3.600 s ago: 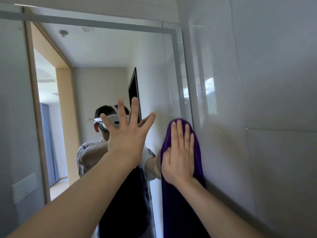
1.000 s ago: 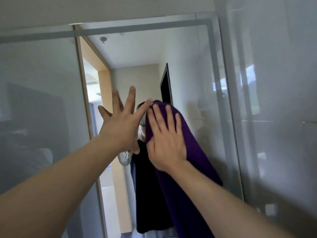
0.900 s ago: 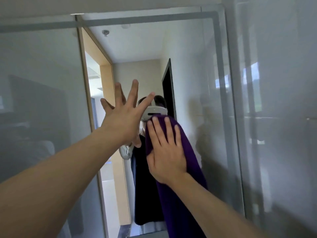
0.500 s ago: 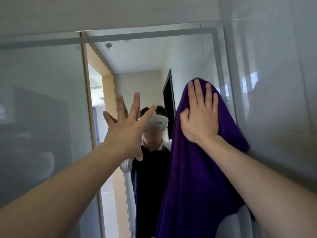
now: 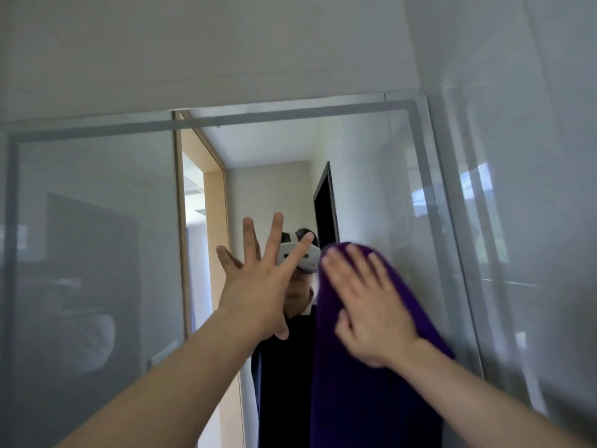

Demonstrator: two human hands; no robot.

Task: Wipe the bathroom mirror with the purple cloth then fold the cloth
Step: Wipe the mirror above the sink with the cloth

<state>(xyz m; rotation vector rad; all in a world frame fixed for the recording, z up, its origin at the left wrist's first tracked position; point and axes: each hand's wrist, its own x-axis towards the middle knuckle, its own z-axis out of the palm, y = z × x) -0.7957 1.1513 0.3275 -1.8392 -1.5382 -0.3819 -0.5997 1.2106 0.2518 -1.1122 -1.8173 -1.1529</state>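
The right hand [image 5: 368, 305] pressed flat, fingers extended, on the purple cloth [image 5: 371, 383], which hung lengthwise below it against the mirror [image 5: 371, 189]; the left hand [image 5: 258, 286] was splayed, empty.

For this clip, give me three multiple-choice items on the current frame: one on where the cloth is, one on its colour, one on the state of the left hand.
1. Where is the cloth?
A. Under the right hand, flat against the mirror
B. Draped over the left forearm
C. Lying folded on a counter

2. What colour is the cloth?
A. White
B. Purple
C. Yellow

3. How is the left hand?
A. Clenched in a fist
B. Gripping the cloth
C. Open with fingers spread, holding nothing

Answers:
1. A, the right palm lies flat on the cloth, which hangs down along the glass below it.
2. B, the fabric is deep purple all over.
3. C, the fingers fan out in front of the mirror, apart from the cloth.
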